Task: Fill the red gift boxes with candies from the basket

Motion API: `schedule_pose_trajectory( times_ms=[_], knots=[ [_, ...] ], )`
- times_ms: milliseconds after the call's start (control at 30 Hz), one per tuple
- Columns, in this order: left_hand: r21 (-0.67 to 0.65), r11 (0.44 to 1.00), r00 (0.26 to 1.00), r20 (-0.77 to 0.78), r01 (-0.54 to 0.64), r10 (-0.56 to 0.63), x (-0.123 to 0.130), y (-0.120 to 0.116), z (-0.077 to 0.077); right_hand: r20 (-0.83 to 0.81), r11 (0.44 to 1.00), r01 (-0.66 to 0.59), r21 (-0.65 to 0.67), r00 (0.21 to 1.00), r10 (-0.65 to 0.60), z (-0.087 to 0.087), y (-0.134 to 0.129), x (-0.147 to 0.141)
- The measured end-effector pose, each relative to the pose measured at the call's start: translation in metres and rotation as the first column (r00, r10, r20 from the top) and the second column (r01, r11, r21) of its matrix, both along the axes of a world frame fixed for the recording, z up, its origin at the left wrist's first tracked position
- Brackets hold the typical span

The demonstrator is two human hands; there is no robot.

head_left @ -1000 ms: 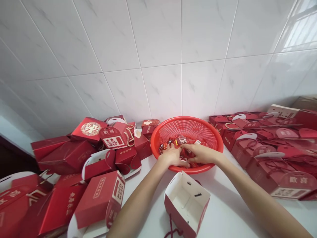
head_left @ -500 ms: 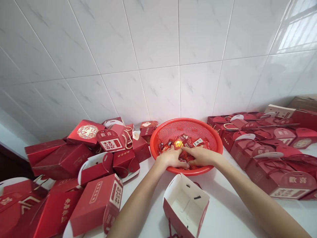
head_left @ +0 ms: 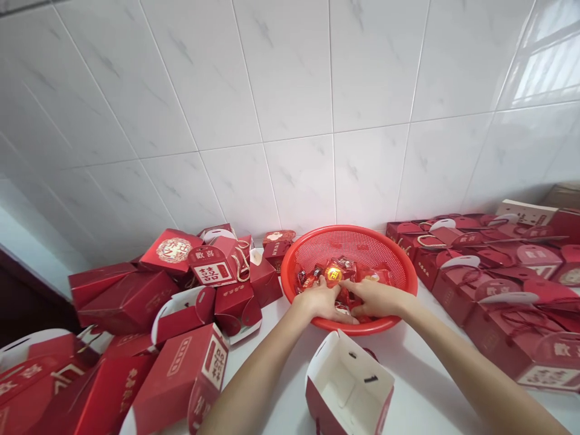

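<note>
A red perforated plastic basket stands against the wall, with red-wrapped candies and a shiny gold-centred one inside. Both hands reach over its near rim. My left hand lies on the candies at the left, fingers spread. My right hand comes from the other side with its fingers stretched among the wrappers. Their fingertips nearly meet, and some are hidden by candies; no candy is plainly gripped. Just in front of the basket, an open red gift box shows its bare white inside.
Several red gift boxes lie heaped at the left, some tipped over. Closed boxes with handles stand in rows along the right. A white tiled wall rises directly behind the basket on the white tabletop.
The whole view has shifted, so everything sits slightly lower and further right. Both hands remain in the basket, with fingers moved a little among the candies. A white-labelled packet at the right no longer shows.
</note>
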State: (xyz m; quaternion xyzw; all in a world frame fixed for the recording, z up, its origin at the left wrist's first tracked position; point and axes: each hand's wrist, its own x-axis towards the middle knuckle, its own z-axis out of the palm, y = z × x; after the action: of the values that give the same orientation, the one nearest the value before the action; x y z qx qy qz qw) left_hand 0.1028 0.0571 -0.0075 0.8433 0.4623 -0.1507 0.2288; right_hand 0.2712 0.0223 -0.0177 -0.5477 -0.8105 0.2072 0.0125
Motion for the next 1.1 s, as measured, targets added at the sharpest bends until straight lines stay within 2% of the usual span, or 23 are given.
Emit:
schedule_pose_trajectory(
  times_ms=[167,433,667,767,900,1033,1100],
  knots=[
    [0.025,1.000,0.999,0.030,-0.015,0.014,-0.002,-0.006,0.000,0.040,0.999,-0.009,0.048,0.999,0.007,-0.004,-0.002,-0.002],
    [0.101,0.992,0.995,0.074,-0.081,0.074,-0.003,-0.016,-0.010,0.112,0.995,-0.007,0.100,0.994,-0.005,-0.005,-0.008,-0.008],
    [0.199,0.974,0.990,0.110,-0.105,0.084,-0.003,-0.020,-0.022,0.283,0.968,0.036,0.250,0.953,-0.108,-0.011,-0.019,-0.025],
    [0.327,0.938,0.987,0.143,-0.117,0.074,0.002,-0.010,-0.032,0.298,0.923,0.083,0.375,0.932,-0.204,-0.020,-0.014,-0.031],
    [0.499,0.849,0.974,0.216,-0.175,0.073,0.014,0.006,-0.047,0.281,0.854,0.145,0.500,0.905,-0.319,-0.032,0.002,-0.030],
    [0.596,0.774,0.954,0.299,-0.215,0.035,0.023,0.022,-0.061,0.232,0.800,0.181,0.572,0.899,-0.370,-0.043,0.015,-0.024],
    [0.609,0.756,0.937,0.348,-0.241,0.017,0.025,0.030,-0.067,0.209,0.790,0.195,0.581,0.902,-0.377,-0.046,0.020,-0.022]
  ],
)
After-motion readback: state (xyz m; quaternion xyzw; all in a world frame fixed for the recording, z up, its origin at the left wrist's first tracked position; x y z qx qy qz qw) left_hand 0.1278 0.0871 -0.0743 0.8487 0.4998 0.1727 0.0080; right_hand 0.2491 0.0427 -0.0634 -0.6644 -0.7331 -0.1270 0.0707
